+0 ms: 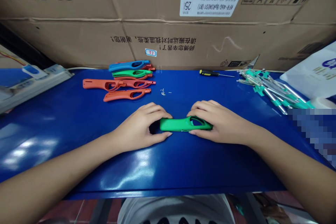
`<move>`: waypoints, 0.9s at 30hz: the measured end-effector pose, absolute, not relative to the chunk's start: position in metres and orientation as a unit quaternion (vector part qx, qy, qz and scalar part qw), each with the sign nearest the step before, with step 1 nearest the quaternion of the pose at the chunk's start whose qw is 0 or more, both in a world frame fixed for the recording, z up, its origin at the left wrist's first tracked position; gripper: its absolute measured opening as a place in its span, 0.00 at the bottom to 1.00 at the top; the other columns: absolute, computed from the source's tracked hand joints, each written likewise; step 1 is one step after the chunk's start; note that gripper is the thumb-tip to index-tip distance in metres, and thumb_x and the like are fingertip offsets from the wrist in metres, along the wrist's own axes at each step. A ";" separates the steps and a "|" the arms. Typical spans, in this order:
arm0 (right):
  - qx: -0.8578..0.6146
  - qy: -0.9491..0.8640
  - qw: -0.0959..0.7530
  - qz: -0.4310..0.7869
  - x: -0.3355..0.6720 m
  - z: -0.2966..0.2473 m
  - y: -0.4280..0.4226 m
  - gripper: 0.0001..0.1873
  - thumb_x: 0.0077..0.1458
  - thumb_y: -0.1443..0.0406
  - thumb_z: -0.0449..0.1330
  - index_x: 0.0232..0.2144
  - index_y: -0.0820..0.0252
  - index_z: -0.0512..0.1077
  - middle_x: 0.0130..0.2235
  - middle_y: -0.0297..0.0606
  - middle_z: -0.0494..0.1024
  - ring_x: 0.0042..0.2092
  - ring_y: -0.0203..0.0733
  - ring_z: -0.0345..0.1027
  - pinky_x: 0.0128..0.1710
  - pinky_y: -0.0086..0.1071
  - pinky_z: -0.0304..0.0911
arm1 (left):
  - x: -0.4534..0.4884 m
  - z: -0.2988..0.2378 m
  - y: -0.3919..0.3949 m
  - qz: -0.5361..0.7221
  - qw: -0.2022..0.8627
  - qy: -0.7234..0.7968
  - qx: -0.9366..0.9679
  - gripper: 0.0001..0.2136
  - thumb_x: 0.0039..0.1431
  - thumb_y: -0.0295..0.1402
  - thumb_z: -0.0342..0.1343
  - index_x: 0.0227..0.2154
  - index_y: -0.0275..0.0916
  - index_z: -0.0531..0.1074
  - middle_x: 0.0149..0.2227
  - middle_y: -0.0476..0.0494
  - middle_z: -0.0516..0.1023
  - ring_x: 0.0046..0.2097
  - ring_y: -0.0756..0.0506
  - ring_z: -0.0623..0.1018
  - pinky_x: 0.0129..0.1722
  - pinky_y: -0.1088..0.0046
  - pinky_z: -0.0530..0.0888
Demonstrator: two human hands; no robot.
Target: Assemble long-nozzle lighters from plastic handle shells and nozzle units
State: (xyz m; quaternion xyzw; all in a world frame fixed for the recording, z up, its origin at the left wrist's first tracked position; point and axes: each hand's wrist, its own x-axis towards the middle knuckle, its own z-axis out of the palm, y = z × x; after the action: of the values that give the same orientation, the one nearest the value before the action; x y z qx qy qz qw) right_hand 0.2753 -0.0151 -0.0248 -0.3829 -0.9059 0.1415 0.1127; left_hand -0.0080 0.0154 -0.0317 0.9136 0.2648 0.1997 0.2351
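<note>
A green plastic lighter casing [181, 125] lies flat on the blue table [78, 119] in front of me. My left hand [141, 126] is curled over its left end, thumb under and fingers on top. My right hand [217, 120] is closed over its right end, beside the oval trigger opening. Both hands press on the casing together.
A stack of orange, green and blue casing halves [128, 78] lies at the back left. A screwdriver [214, 74] rests near the cardboard boxes [168, 21]. Several metal-and-green tube parts [275, 92] lie at the right, beside a white bag [315, 73]. A power strip [34, 78] sits far left.
</note>
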 end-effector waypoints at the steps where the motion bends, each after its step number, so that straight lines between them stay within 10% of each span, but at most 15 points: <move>1: -0.382 -0.907 0.113 0.137 0.275 -0.025 -0.015 0.15 0.63 0.56 0.62 0.49 0.56 0.72 0.49 0.43 0.76 0.47 0.48 0.70 0.47 0.43 0.60 | -0.008 -0.032 0.015 0.196 0.235 0.266 0.914 0.14 0.60 0.33 0.64 0.49 0.41 0.76 0.45 0.42 0.80 0.47 0.42 0.76 0.49 0.62 0.74; 27: -0.378 -0.900 0.128 0.175 0.274 -0.026 -0.017 0.14 0.62 0.59 0.63 0.48 0.55 0.71 0.49 0.42 0.76 0.48 0.47 0.70 0.48 0.42 0.60 | -0.009 -0.034 0.014 0.209 0.222 0.250 0.919 0.12 0.64 0.33 0.62 0.49 0.39 0.77 0.45 0.43 0.79 0.46 0.43 0.77 0.48 0.64 0.74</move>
State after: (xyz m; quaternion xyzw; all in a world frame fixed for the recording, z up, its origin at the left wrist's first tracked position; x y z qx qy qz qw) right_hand 0.2744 -0.0169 -0.0257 -0.3783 -0.8999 0.1754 0.1276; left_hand -0.0093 0.0144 -0.0337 0.9190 0.2502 0.2088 0.2218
